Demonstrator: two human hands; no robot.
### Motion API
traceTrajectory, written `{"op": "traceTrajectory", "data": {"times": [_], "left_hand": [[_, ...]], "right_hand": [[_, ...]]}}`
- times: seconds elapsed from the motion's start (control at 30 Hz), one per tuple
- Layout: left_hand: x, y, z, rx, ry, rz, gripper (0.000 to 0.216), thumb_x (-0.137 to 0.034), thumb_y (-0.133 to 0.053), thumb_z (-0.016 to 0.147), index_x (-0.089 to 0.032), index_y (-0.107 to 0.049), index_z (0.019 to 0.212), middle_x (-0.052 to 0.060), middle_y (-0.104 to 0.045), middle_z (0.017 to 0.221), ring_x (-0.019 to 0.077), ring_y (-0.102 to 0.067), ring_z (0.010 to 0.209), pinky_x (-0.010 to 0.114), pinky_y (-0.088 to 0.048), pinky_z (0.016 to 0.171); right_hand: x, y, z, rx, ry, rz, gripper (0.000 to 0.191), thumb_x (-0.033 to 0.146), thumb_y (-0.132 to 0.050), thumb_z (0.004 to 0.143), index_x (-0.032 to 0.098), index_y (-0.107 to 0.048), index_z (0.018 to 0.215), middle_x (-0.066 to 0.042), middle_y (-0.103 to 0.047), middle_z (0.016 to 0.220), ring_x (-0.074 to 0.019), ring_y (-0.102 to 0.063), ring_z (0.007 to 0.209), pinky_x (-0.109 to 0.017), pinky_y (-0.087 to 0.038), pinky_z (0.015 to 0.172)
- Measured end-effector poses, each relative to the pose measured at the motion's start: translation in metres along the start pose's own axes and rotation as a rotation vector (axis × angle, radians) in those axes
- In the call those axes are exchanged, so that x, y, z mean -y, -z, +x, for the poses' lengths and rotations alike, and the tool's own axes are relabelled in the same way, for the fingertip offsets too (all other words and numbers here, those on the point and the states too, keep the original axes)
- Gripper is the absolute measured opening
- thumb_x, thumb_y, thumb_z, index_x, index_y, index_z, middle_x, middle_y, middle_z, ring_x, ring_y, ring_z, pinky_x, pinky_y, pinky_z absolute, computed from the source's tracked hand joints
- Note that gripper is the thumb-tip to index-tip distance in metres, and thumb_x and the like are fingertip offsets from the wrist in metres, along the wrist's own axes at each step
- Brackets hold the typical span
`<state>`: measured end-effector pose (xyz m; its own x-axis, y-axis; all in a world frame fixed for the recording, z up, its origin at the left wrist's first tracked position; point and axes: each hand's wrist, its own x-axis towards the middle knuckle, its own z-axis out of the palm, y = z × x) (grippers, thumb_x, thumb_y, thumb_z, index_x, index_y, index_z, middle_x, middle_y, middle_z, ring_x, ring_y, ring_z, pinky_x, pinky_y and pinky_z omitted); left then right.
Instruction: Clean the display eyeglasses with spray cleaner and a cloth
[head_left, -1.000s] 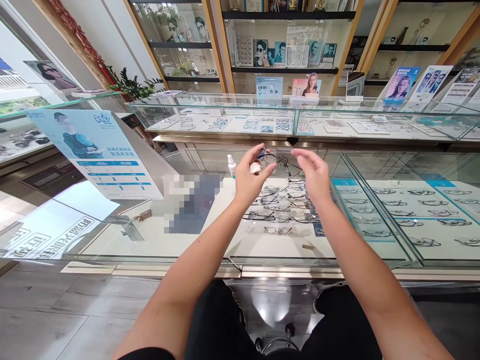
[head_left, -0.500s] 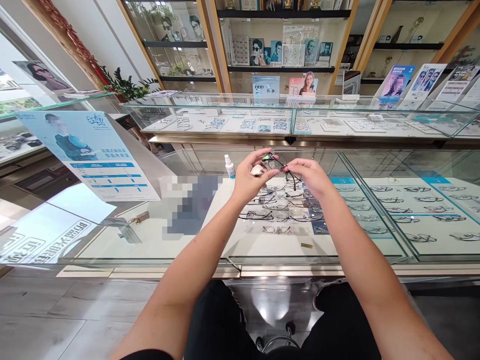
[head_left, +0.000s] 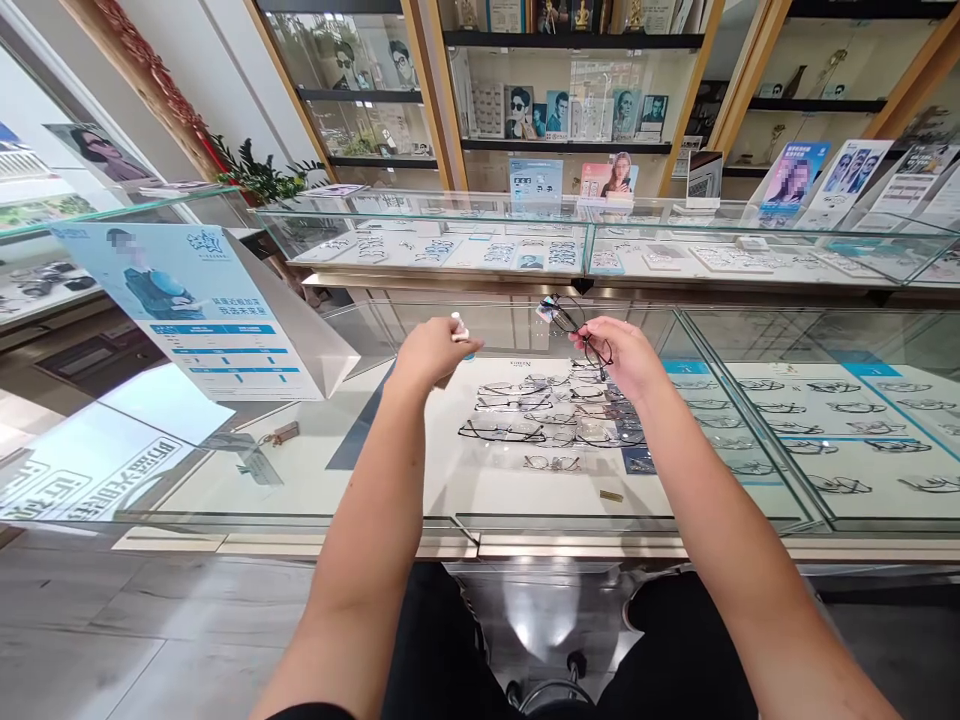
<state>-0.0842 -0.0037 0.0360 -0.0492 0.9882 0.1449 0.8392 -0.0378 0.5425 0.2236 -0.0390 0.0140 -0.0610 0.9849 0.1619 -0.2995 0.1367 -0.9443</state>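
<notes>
Aloft, thin dark-rimmed glasses (head_left: 574, 325) in right hand (head_left: 626, 355).

Spray bottle (head_left: 458, 326) mostly covered by the left hand (head_left: 431, 352); only the white top is seen, label hidden. Whatever else is held in that palm cannot be told. Black glasses (head_left: 574, 325) partly hidden behind right hand (head_left: 626, 357) fingers; tag on the lens too small to be read. Poster (head_left: 191, 310) face blurred out. Frames under the glass tabletop (head_left: 750, 520) too small to be distinguished. Both upper arms cut off by the bottom edge.
</notes>
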Motion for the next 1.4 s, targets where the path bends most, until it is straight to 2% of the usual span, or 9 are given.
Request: {"op": "traceTrajectory", "data": {"times": [0.13,0.33,0.5,0.73,0.97,1.1,1.2,1.3,1.4], "left_hand": [[0.026,0.0,0.015,0.226,0.207,0.222,0.038,-0.037,-0.099,0.07,-0.022,-0.064,0.073,0.011,-0.074,0.075,0.0372,-0.076,0.087,0.05,-0.052,0.083],[0.048,-0.013,0.03,0.093,0.173,0.228,0.058,-0.049,-0.105,0.061,-0.023,-0.052,0.06,0.001,-0.054,0.05,0.0311,-0.072,0.082,0.044,-0.052,0.08],[-0.001,-0.03,0.001,-0.302,-0.306,-0.278,0.046,-0.06,-0.085,0.09,-0.023,-0.066,0.071,0.0,-0.06,0.064,0.0157,-0.054,0.063,0.031,-0.038,0.062],[-0.074,-0.076,-0.059,-0.068,-0.354,-0.889,0.042,-0.066,-0.084,0.09,-0.024,-0.084,0.093,-0.006,-0.036,0.055,0.012,-0.033,0.054,0.031,-0.03,0.056],[-0.067,-0.081,-0.049,0.008,-0.204,-1.039,0.054,-0.073,-0.094,0.074,-0.021,-0.08,0.082,0.001,-0.067,0.072,0.0114,-0.045,0.062,0.03,-0.041,0.059],[-0.062,-0.076,-0.043,-0.055,-0.262,-0.957,0.048,-0.07,-0.091,0.079,-0.024,-0.082,0.088,-0.004,-0.048,0.058,0.012,-0.036,0.057,0.03,-0.034,0.056],[-0.055,-0.06,-0.032,-0.112,-0.353,-0.757,0.038,-0.063,-0.086,0.085,-0.025,-0.082,0.087,-0.007,-0.031,0.054,0.0124,-0.03,0.054,0.031,-0.03,0.059],[-0.05,-0.036,-0.011,-0.088,-0.431,-0.404,0.026,-0.049,-0.079,0.09,-0.024,-0.082,0.085,-0.004,-0.04,0.055,0.015,-0.039,0.056,0.033,-0.032,0.062],[-0.053,-0.019,0.012,0.003,-0.498,0.007,0.02,-0.04,-0.075,0.093,-0.024,-0.085,0.088,0.002,-0.064,0.065,0.0185,-0.054,0.063,0.033,-0.035,0.064]], "right_hand": [[0.0,0.0,-0.002,0.026,-0.01,-0.05,0.027,0.043,-0.096,0.065,0.024,-0.079,0.074,-0.004,-0.08,0.082,-0.0177,-0.073,0.081,-0.03,-0.056,0.077],[-0.003,0.002,0.0,0.015,-0.007,-0.058,0.024,0.041,-0.093,0.068,0.025,-0.079,0.077,-0.003,-0.083,0.086,-0.0189,-0.073,0.082,-0.031,-0.056,0.076],[-0.006,-0.004,0.001,-0.044,0.011,-0.061,0.027,0.045,-0.093,0.066,0.025,-0.08,0.078,-0.004,-0.086,0.092,-0.0206,-0.074,0.084,-0.035,-0.058,0.081],[-0.021,-0.028,-0.012,-0.201,0.322,-0.265,0.02,0.044,-0.087,0.079,0.027,-0.083,0.087,-0.007,-0.086,0.105,-0.0295,-0.077,0.11,-0.046,-0.056,0.104],[-0.036,-0.05,-0.03,-0.232,0.569,-0.642,0.014,0.038,-0.072,0.097,0.033,-0.085,0.098,-0.007,-0.086,0.124,-0.0349,-0.072,0.124,-0.056,-0.048,0.12],[-0.034,-0.047,-0.029,-0.165,0.597,-0.626,0.014,0.041,-0.07,0.098,0.033,-0.081,0.099,-0.008,-0.084,0.124,-0.0331,-0.072,0.123,-0.052,-0.051,0.116],[-0.031,-0.034,-0.019,-0.261,0.621,-0.627,0.033,0.048,-0.067,0.098,0.029,-0.06,0.072,-0.007,-0.071,0.087,-0.0265,-0.066,0.091,-0.042,-0.054,0.086],[-0.026,-0.012,-0.005,-0.427,0.524,-0.627,0.064,0.06,-0.066,0.098,0.029,-0.024,0.061,0.002,-0.03,0.062,-0.018,-0.035,0.064,-0.037,-0.037,0.064],[-0.021,0.012,0.01,-0.489,0.449,-0.56,0.072,0.071,-0.063,0.098,0.029,-0.018,0.061,0.004,-0.015,0.064,-0.016,-0.02,0.063,-0.037,-0.026,0.059]]}}
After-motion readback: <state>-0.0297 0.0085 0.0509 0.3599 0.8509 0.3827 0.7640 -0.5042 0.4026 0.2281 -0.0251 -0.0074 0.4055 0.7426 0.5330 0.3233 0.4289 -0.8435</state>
